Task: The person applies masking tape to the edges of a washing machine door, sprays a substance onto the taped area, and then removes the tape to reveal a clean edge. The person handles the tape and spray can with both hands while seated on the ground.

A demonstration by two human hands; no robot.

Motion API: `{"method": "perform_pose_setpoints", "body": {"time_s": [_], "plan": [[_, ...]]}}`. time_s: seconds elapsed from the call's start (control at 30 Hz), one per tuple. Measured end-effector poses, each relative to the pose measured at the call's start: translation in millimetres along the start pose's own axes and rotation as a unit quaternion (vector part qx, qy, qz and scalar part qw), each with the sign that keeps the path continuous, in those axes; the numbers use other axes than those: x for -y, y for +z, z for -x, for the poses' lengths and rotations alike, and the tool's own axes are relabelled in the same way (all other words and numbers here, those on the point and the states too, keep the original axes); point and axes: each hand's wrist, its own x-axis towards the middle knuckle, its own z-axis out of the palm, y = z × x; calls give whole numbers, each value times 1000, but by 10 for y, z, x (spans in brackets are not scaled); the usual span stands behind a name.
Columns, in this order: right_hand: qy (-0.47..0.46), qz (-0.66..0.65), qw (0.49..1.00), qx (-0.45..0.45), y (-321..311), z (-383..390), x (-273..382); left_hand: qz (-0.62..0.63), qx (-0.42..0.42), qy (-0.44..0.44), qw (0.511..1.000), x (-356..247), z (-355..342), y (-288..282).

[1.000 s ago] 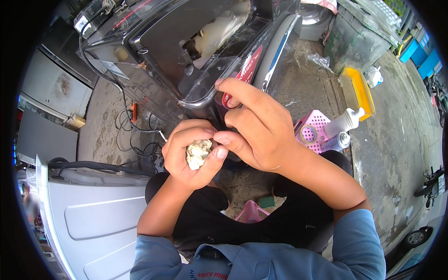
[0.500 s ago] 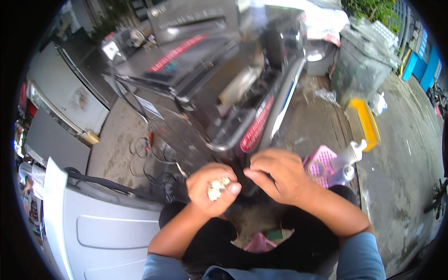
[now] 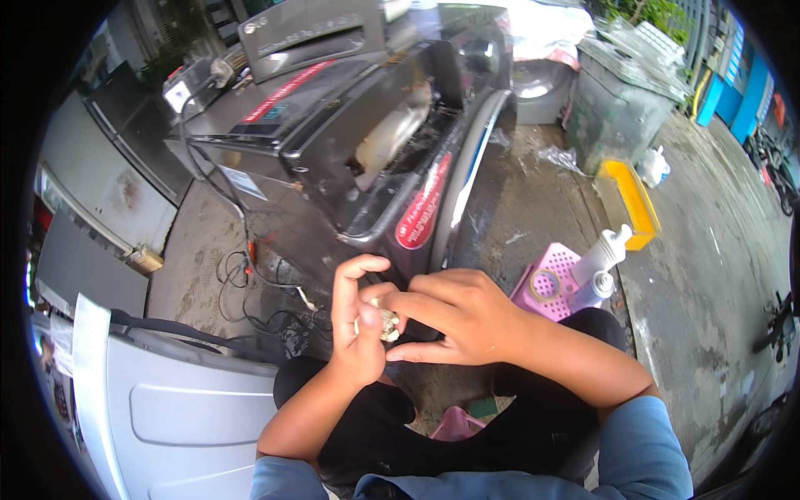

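Observation:
My left hand [image 3: 357, 329] is closed around a small clump of pale, yellowish-white bits [image 3: 388, 325], its index finger raised and its thumb pressed against the clump. What the bits are is too small to tell. My right hand [image 3: 454, 317] reaches across from the right, fingers stretched over the clump and thumb apart below it. Whether its fingertips touch the bits is hard to make out. Just beyond both hands stands a dark, opened-up washing machine [image 3: 333, 196] with a red label on its front edge.
A white appliance panel [image 3: 192, 425] stands at my left. To the right are a pink basket [image 3: 546, 304] with a tape roll [image 3: 545, 285], two bottles [image 3: 600, 254], and a yellow bin [image 3: 625, 208]. Cables [image 3: 242, 283] lie on the ground. A grey wheeled bin [image 3: 621, 100] stands farther off.
My right hand has moved left to the clump, its fingers spreading from a pinch. My left index finger has lifted. The view has shifted slightly, so the washing machine sits farther left.

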Motion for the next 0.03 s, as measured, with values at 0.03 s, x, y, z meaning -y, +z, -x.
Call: {"method": "perform_pose_setpoints", "body": {"time_s": [0.03], "plan": [[-10,5,1000,8,-38,9,-5,6,6,-6,1000,16,19,45]]}}
